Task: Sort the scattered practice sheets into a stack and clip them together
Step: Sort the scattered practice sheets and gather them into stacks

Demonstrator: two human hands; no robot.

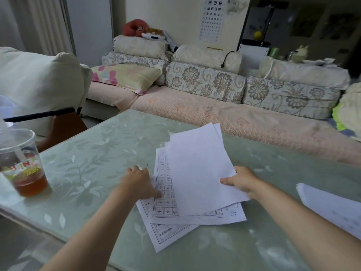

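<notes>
Pale green leaf-patterned glass desk [88, 173], loose pile of white grid-printed practice sheets [166, 210] lying 6-to-12 o'clock: left hand [136, 182] flat, fingers [157, 194] straight, pressing its 9 o'clock edge; right hand [241, 181] pinching blank white top sheet [195, 173] at 3 o'clock; stray white sheets [332, 210] beyond, nearer that hand.

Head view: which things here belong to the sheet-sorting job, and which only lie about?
Job: printed sheets; top sheets held by the right hand; left hand with thumb on the printed sheets; loose sheet at the right edge.
Lying about: cup of tea; sofa; eye chart; plush toy.
</notes>
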